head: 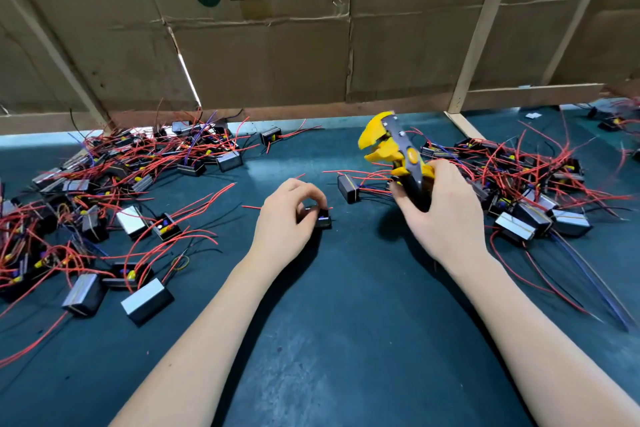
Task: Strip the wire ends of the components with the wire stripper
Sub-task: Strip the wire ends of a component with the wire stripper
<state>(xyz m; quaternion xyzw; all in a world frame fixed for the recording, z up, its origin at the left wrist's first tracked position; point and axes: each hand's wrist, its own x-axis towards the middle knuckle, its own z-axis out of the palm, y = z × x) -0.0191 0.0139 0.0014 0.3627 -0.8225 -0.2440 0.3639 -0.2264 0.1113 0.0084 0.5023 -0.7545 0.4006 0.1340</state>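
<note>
Worktop: a dark teal mat (346, 340), bare along its near edge where the person's two forearms reach in.
Left hand: the left hand (287, 215) sits near the middle of the worktop, fingers curled down over a small black component (323, 218) and pinching it against the mat; a thin red wire pokes out on either side of it.
Right hand: the right hand (440, 208) is just right of centre, wrapped round the dark handles of a wire stripper (394, 149), which it holds upright above the mat.
Wire stripper: yellow head, grey metal plate, jaws parted and facing left; nothing sits between them that I can see.
Loose component: another black block (348, 187) lies on the mat between the two hands, close below the stripper, its red and blue wires trailing towards the right hand.
Left heap: a tangle of black components with red wires (104, 191) spreads along the left edge up to the far-left corner.
Right heap: a similar pile (533, 191) lies along the right edge, behind and beside the right hand.
Far edge: a wall of flattened cardboard boxes (263, 45) braced by pale wooden strips stands along the far edge of the worktop.
</note>
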